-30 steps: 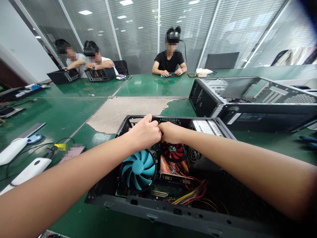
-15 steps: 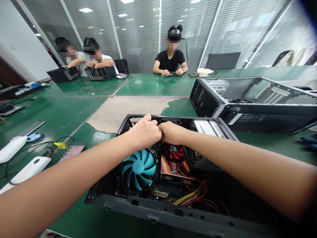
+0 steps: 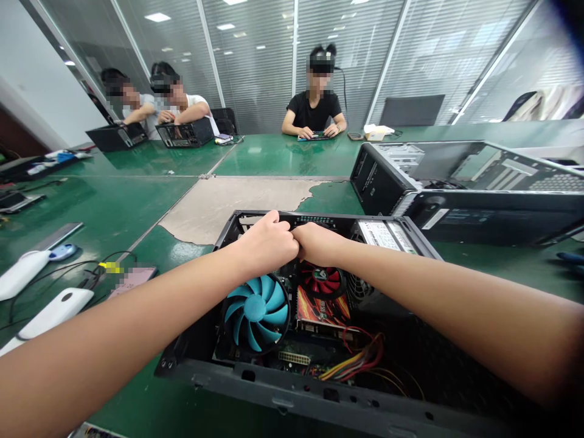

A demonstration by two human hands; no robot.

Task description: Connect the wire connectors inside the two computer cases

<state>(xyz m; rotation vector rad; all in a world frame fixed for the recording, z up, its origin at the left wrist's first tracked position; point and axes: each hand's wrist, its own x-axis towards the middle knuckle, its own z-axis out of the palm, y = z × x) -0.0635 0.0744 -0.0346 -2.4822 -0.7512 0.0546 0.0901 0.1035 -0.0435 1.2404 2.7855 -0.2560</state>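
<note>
An opened computer case (image 3: 274, 384) lies on its side in front of me. Over its far part, my left hand (image 3: 272, 244) and my right hand (image 3: 319, 244) meet with curled fingers, knuckles touching. Whatever they grip is hidden behind the fingers. Just below my left hand is a CPU fan (image 3: 255, 308) with blue blades. Beneath my right hand sits a graphics card (image 3: 322, 307) with a red fan. The power supply (image 3: 385, 236) with a white label fills the far right corner. Loose coloured power cables (image 3: 353, 360) lie near the motherboard socket (image 3: 294, 358).
A second open case (image 3: 493, 213) stands to the right. White handheld devices (image 3: 59, 310), cables and a pink phone (image 3: 134, 280) lie on the green table (image 3: 168, 163) at left. Across it, one person (image 3: 316, 109) handles a small board; two others lean over computer cases (image 3: 187, 132).
My hands stay in the same place with almost no visible movement. The person across at the left has shifted their head slightly.
</note>
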